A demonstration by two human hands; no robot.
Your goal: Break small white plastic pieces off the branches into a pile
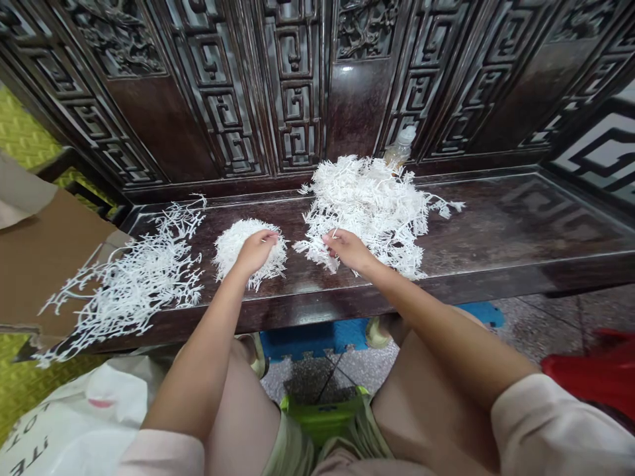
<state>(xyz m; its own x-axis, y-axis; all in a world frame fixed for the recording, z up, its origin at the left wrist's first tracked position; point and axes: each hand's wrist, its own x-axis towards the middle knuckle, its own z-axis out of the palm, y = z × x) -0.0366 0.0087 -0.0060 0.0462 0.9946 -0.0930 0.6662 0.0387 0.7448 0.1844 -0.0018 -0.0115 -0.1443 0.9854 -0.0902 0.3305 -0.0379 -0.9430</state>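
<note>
Fine white branching sprigs, plastic-looking and coral-like, lie in three lots on the polished dark wood bench seat [476, 225]. My left hand [255, 253] is curved over a dense round ball of sprigs [238, 239] and hides its top. My right hand [350, 250] has its fingertips at the near edge of a large loose heap of sprigs [370, 211], apparently pinching some. A flatter spread of sprigs [149, 281] lies to the left, apart from both hands, and runs over onto a cardboard sheet [54, 264].
A carved dark wood back panel [297, 86] rises behind the seat, with a plastic bottle [401, 149] standing behind the heap. Below the seat's front edge are my knees, a blue foam floor mat [317, 337], a white bag [74, 423] and a red object [595, 370].
</note>
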